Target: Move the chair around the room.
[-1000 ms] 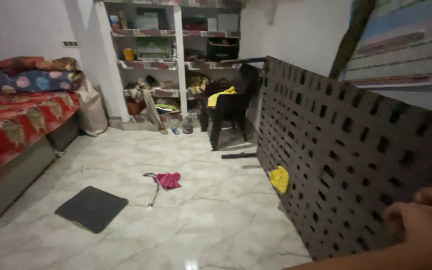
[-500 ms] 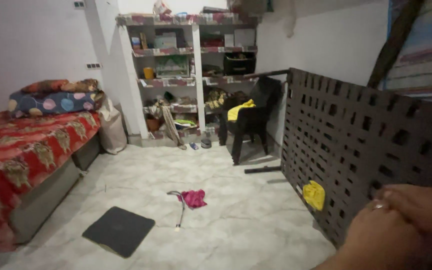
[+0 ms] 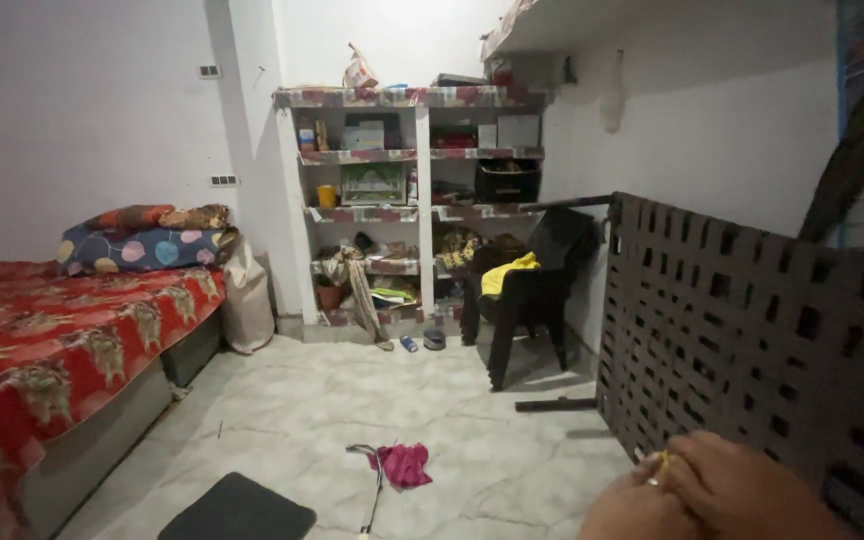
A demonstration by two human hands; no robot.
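Raised now, yellow cloth [image 3: 663, 462] pinched between fingers [image 3: 697, 478].

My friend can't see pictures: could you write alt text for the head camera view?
Two hands meet at the lower right beside a dark perforated table tipped on its side. Beyond are a red-covered bed, cluttered shelves, a black chair and a pink cloth.
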